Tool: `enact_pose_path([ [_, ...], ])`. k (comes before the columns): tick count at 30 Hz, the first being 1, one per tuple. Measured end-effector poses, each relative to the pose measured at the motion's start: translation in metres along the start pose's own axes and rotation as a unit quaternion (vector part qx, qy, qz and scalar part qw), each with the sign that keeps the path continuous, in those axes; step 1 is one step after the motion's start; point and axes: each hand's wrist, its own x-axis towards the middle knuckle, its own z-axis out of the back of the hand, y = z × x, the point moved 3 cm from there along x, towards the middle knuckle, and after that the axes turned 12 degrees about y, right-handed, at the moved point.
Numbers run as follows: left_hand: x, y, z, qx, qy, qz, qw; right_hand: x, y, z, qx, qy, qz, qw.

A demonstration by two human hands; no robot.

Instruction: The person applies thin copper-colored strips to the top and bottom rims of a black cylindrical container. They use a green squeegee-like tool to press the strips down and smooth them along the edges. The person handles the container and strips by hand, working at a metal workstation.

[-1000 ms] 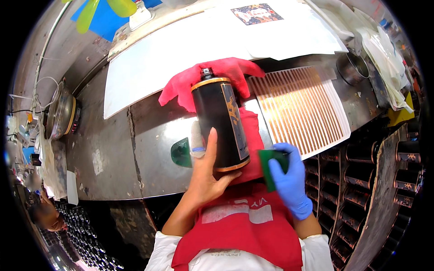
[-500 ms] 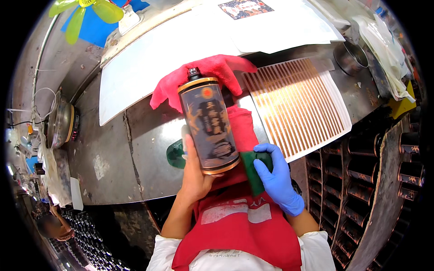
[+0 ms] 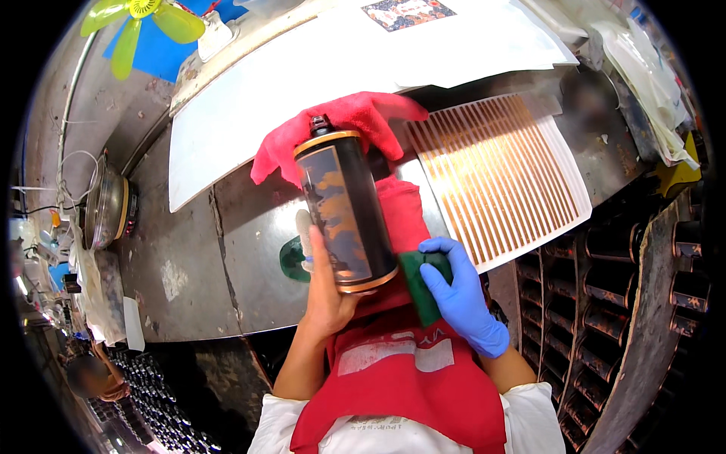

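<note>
My bare left hand [image 3: 329, 295] is wrapped round the lower part of a black cylindrical bottle [image 3: 367, 212]. The bottle is tilted, its narrow dark neck pointing away from me, with gold bands at top and bottom. A grey and orange patterned label [image 3: 333, 197] covers part of its side. A pale cover shows on a finger beside the bottle. In a blue glove, my right hand [image 3: 463, 303] grips a dark green flat pad [image 3: 423, 291] just right of the bottle's base. A dark green oval piece [image 3: 293, 259] lies on the metal table left of the bottle.
A red cloth [image 3: 363, 110] lies beyond the bottle. To its right is a sheet of copper-coloured strips [image 3: 495, 178]. White sheets [image 3: 280, 113] cover the back of the table [image 3: 174, 250]. Racks of dark bottles [image 3: 578, 325] stand at right, a green fan [image 3: 142, 9] at far left. Another person [image 3: 94, 378] is lower left.
The bottle has turned about its length in my left hand, so plain black side and a different part of the label face up. The green pad stays close to its base.
</note>
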Motion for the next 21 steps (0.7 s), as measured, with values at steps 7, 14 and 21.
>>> enact_pose_path([
  [7,0.003,-0.041,-0.006,0.36,-0.093,-0.018,0.928,-0.008,0.026,-0.003,-0.066,-0.008,0.071,0.995],
  [14,0.001,-0.009,-0.004,0.142,-0.043,0.003,0.989,-0.001,-0.001,-0.005,-0.031,-0.005,0.023,0.999],
  [21,-0.005,-0.028,-0.004,0.297,-0.077,-0.031,0.951,-0.005,0.027,-0.001,-0.076,-0.012,0.066,0.995],
])
